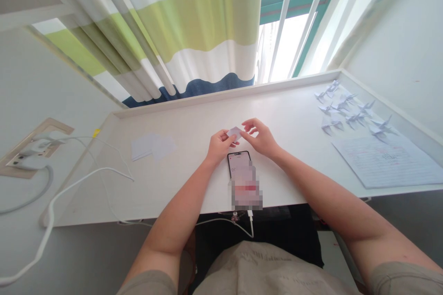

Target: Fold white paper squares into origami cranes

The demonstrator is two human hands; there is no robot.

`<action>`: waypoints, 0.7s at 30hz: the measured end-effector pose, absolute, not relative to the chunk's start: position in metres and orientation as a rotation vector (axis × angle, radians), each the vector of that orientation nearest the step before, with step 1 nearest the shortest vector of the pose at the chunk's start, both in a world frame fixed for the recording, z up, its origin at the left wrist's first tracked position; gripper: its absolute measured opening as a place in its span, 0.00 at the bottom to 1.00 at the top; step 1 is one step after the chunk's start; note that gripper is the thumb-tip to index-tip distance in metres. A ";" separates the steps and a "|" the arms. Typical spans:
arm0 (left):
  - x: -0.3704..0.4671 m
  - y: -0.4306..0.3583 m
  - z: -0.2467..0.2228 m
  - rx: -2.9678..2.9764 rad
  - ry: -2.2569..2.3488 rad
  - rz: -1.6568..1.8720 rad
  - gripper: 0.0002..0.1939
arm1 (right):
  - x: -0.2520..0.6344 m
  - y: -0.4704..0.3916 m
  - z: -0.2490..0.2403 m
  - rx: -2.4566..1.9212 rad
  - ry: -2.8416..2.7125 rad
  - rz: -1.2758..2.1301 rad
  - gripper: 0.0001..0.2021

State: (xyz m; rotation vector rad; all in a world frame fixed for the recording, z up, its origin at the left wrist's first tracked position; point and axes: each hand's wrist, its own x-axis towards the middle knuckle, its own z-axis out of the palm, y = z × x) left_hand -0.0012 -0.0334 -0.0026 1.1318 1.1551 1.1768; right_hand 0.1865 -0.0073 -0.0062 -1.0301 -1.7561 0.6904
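Observation:
A small folded piece of white paper (236, 132) is held up over the desk, just beyond the phone. My left hand (220, 144) pinches its left and lower edge between thumb and fingers. At its right edge is my right hand (259, 137), the thumb against the paper and the index finger raised and curled apart from it. Below both hands a phone (240, 166) lies face up, its screen partly pixelated. Several folded paper cranes (346, 109) stand in rows at the far right of the desk.
Loose white paper sheets (154, 146) lie on the left of the white desk (187, 177). A written sheet (387, 161) is at the right. A white charging cable (252, 226) hangs from the phone over the front edge. More cables run from the wall socket (34, 150). A raised rim borders the back.

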 end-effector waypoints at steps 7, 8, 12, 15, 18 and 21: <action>-0.002 -0.033 -0.003 1.080 1.154 1.174 0.24 | 0.189 -0.011 -0.006 -0.861 -2.209 0.148 0.07; -0.002 -0.033 -0.002 1.073 1.157 1.178 0.25 | 0.188 -0.012 -0.006 -0.846 -2.246 0.129 0.08; -0.002 -0.033 0.000 1.032 1.150 1.181 0.25 | 0.189 -0.011 -0.006 -0.816 -2.324 0.087 0.09; -0.002 -0.033 0.001 1.011 1.115 1.176 0.21 | 0.190 -0.009 -0.007 -0.815 -2.344 0.055 0.10; -0.003 -0.033 0.002 0.964 1.073 1.164 0.19 | 0.192 -0.008 -0.007 -0.817 -2.354 0.002 0.11; -0.004 -0.032 0.004 0.912 1.032 1.124 0.18 | 0.193 -0.007 -0.007 -0.819 -2.366 -0.022 0.12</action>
